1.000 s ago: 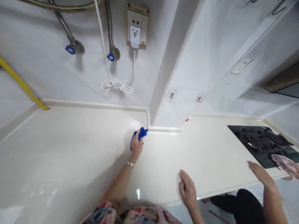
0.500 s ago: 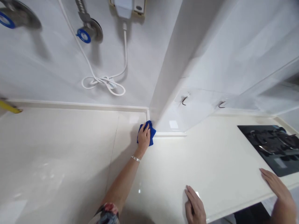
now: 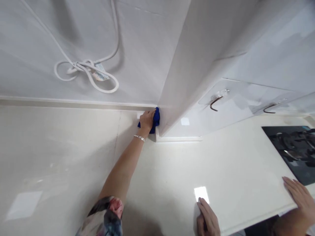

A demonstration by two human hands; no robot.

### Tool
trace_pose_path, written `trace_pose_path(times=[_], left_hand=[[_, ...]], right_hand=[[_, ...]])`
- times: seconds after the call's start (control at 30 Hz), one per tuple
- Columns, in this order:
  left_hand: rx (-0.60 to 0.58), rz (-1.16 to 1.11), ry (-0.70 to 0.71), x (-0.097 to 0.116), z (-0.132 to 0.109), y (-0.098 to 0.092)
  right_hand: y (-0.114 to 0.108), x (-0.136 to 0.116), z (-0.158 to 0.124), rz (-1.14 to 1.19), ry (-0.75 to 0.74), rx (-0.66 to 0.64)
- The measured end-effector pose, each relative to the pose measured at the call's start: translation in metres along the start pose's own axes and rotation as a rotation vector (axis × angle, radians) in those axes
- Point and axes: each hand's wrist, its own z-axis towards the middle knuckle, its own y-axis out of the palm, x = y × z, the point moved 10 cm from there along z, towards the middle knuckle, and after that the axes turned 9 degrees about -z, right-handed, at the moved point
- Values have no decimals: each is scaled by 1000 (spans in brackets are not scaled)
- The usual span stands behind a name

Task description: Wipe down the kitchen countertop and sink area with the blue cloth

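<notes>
My left hand (image 3: 147, 120), with a silver bracelet at its wrist, is closed on a blue cloth (image 3: 155, 122). It presses the cloth into the inner corner where the raised back strip of the cream countertop (image 3: 81, 157) meets the base of the white pillar (image 3: 177, 78). Part of the cloth is hidden beneath my fingers. My right hand (image 3: 208, 217) rests on the countertop near its front edge, fingers extended and holding nothing. The bottom of the picture cuts it off.
Another hand (image 3: 299, 196) lies at the counter's front edge on the right, beside a black gas hob (image 3: 292, 149). A looped white cable (image 3: 86, 70) hangs against the wall. Two hooks, one of them a brown hook (image 3: 216, 103), are on the white panel.
My left hand has moved the blue cloth from the pillar's near base corner back into the inner corner by the wall. The view has shifted, so the valves and plug are out of sight.
</notes>
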Motion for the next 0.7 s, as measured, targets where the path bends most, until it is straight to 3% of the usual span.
trace_pose_path(times=[0.13, 0.33, 0.5, 0.7], left_hand=[[14, 76, 2, 2, 23, 2], [-41, 81, 40, 0, 12, 5], [-101, 89, 95, 7, -17, -1], [-92, 77, 142, 20, -79, -15]], right_hand=[[1, 0, -1, -29, -31, -2], [2, -1, 2, -36, -56, 23], [1, 1, 9, 10, -19, 63], [-1, -1, 14, 32, -38, 106]])
